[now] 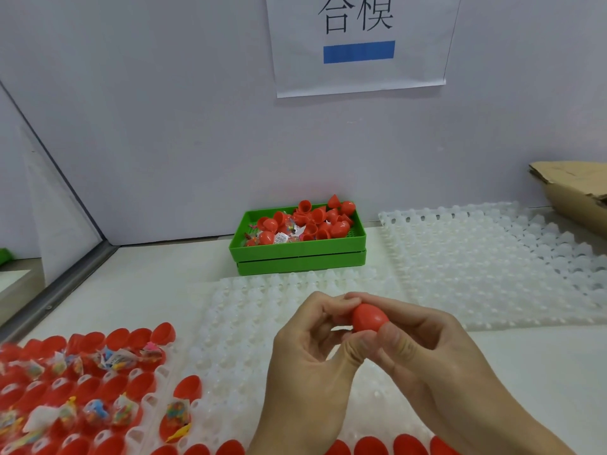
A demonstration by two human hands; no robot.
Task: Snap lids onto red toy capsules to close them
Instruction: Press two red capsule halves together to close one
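Both my hands meet above the white moulded tray (262, 323) around one red capsule (368, 317). My right hand (423, 349) grips its rounded red shell between thumb and fingers. My left hand (312, 349) pinches the capsule's left end, which is hidden by my fingertips. Whether the two halves are fully joined cannot be seen. Open red capsule halves (85, 389), several with small bagged toys in them, fill the tray cells at the lower left. A row of red capsules (374, 445) lines the bottom edge.
A green bin (299, 249) with loose red lids and toy bags stands against the back wall. A second white moulded tray (492, 264) lies at the right. A cardboard box (578, 188) sits at the far right. A paper sign (359, 44) hangs on the wall.
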